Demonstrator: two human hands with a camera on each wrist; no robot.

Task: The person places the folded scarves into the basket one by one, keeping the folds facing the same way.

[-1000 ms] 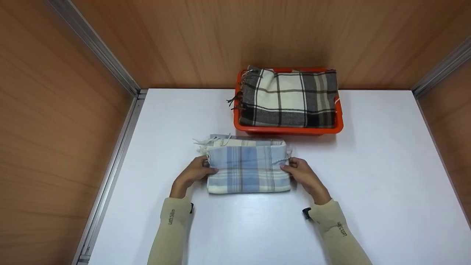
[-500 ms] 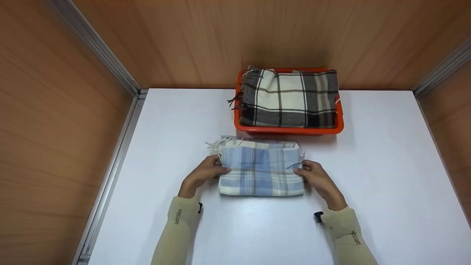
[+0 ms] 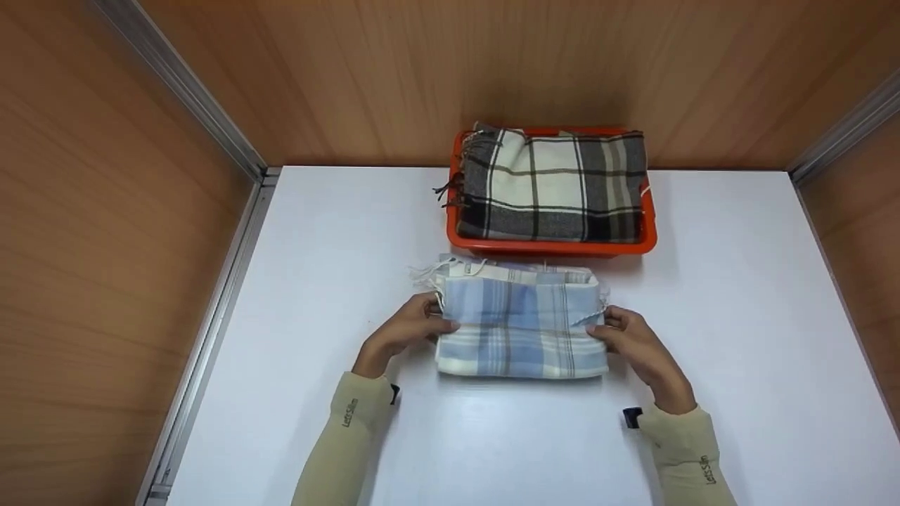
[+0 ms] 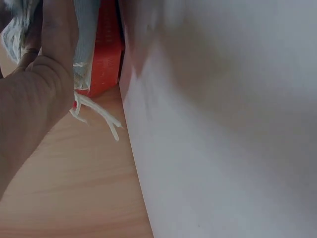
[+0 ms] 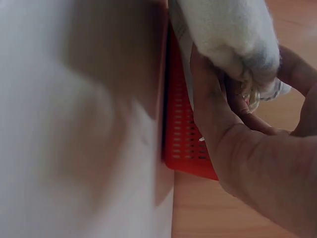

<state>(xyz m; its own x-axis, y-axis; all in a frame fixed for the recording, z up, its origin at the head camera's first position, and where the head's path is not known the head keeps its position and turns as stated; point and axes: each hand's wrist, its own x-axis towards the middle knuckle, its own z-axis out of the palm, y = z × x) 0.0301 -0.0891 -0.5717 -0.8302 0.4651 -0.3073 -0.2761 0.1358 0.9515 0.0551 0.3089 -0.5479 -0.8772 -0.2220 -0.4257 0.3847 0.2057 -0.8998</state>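
Observation:
A folded blue and white plaid scarf (image 3: pixel 524 323) with white fringe lies between my two hands, just in front of the basket. My left hand (image 3: pixel 406 328) grips its left end, thumb on top and fingers beneath. At the opposite end my right hand (image 3: pixel 640 346) holds it the same way. In the right wrist view, the scarf's thick white folded edge (image 5: pixel 230 29) sits between thumb and fingers. Strands of fringe (image 4: pixel 101 114) dangle beside the hand in the left wrist view. The scarf appears slightly above the table, though its underside is hidden.
Behind the scarf, a red-orange basket (image 3: pixel 548 247) stands against the wooden back wall (image 3: pixel 365 84). A folded black, white and brown plaid scarf (image 3: pixel 555 183) fills it, fringe hanging over the left rim. The white table (image 3: pixel 316 232) meets a wooden side wall (image 3: pixel 105 246) at left.
Both hands have shifted to the right, carrying the blue and white scarf along until it lies more squarely before the basket. The basket and the dark plaid scarf have stayed put.

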